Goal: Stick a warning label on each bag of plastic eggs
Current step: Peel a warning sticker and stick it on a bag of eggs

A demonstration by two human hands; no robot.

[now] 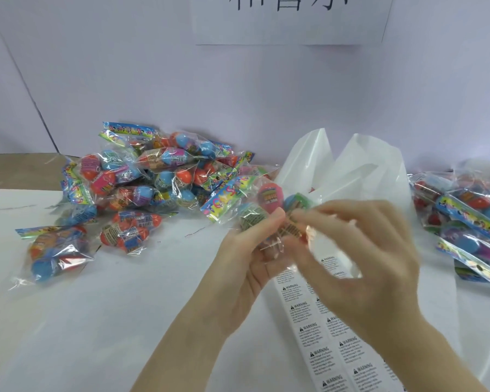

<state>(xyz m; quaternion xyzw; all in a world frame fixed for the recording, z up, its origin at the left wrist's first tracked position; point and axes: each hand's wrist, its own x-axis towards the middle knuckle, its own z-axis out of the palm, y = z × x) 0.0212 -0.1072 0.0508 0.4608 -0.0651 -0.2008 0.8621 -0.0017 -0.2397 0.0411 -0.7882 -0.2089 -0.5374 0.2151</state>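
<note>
Held bag of plastic eggs (262, 206) is raised above the white table (125, 321), centre of view, between both hands. Clear crinkly film, a bright rainbow-printed header strip at its upper-left end; inside, a pink egg, a green one and a blue one show, each with a printed band round its middle. Left hand (248, 260) grasps the bag's lower end from beneath, thumb curled over the film. Right hand (359, 267) is blurred, fingers bent toward the bag's near face; fingertips meet the film, but whether they pinch a label there I cannot tell. Sheet of warning labels (326, 343) lies flat on the table under the hands, two columns of small white stickers, each headed WARNING with a triangle mark. Heap of egg bags (153, 182) on the left; second pile (470, 219) at the right edge. White plastic bag (359, 171) stands crumpled behind the hands.
</note>
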